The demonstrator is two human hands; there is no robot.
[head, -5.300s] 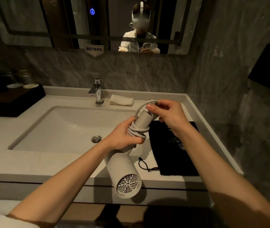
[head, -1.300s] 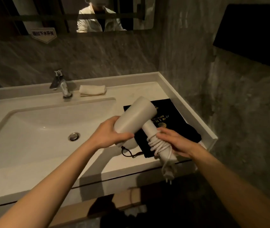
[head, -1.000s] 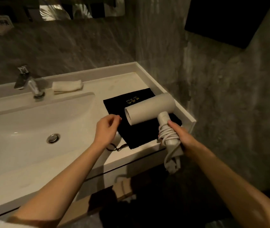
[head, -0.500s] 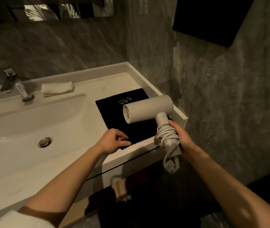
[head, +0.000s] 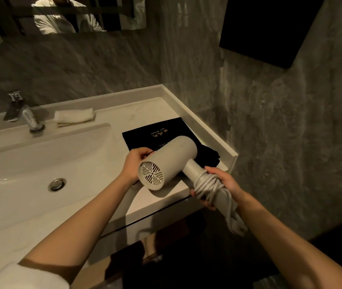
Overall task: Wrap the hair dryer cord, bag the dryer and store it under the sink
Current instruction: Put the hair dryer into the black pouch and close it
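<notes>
Head view: hair dryer (head: 167,161) is held above the desk (head: 95,163) front edge, over the black bag (head: 145,132). Right hand (head: 224,184) fingers are closed on the cord-wrapped handle (head: 206,183). Left hand (head: 133,163), half a second earlier on the bag, is now placed against the barrel; its rear grille has been turned toward the camera.

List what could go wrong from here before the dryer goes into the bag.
1. The plug hangs loose below the cord coiled on the handle; it may snag on the bag's mouth, or the coil may unwind.
2. The bag lies flat on the counter, apparently unopened. The left hand is at its edge behind the dryer, the right hand holds the handle, so opening it one-handed may be awkward.
</notes>
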